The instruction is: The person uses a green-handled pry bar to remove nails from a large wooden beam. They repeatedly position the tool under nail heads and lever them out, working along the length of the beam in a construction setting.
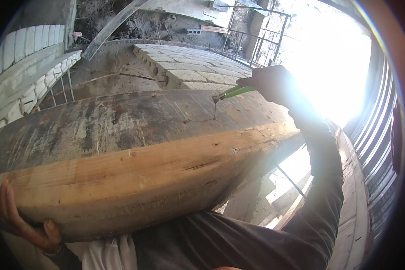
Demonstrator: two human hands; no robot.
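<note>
Across the view lies a long wooden form panel: its dark, scuffed face (121, 117) is turned up, and a pale timber beam (135, 168) runs along the near edge. My right hand (272, 83) is closed around green-handled pincers (236, 92) over the far right part of the panel. Their metal jaws are at the top of a thin nail (215, 110) that stands up from the dark face; whether they grip it cannot be made out. My left hand (29, 227) holds the beam's near left end, with fingers on its face and the thumb underneath.
Behind the panel is a stack of pale blocks (189, 67), with a block wall (27, 85) at the left. A metal railing (256, 38) stands at the far right, near strong glare. Corrugated sheeting (380, 148) and wooden boards (351, 202) line the right side.
</note>
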